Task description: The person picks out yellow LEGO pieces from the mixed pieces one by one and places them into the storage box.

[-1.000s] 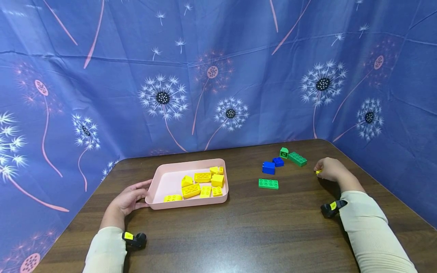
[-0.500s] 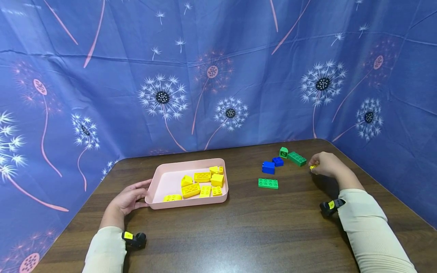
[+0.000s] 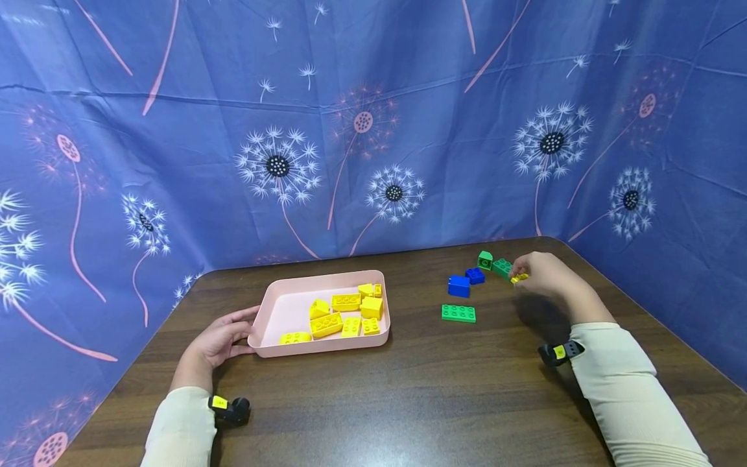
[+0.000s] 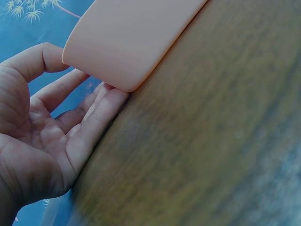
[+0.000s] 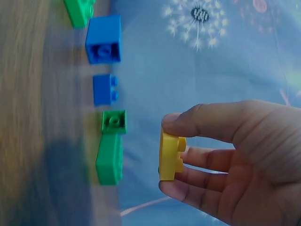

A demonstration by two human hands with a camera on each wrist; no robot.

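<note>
In the head view, my right hand (image 3: 543,275) pinches a small yellow toy brick (image 5: 169,156) between thumb and fingertips, off the table. The right wrist view shows its studs facing the palm. Near that hand lie a long green brick (image 3: 503,268), a small green brick (image 3: 485,260), two blue bricks (image 3: 459,286) and a flat green brick (image 3: 458,313). On the left, my left hand (image 3: 217,340) touches the left end of a pink tray (image 3: 280,351), its fingers loosely extended against the wall (image 4: 117,52). Several yellow bricks (image 3: 327,325) lie inside the tray.
The dark wooden table (image 3: 373,402) carries everything. A blue curtain (image 3: 443,130) with dandelion prints hangs behind it and along both sides. A small black camera sits on each wrist.
My right hand has moved left and slightly away from me with the yellow brick, now beside the long green brick. My left hand and the tray have stayed in place.
</note>
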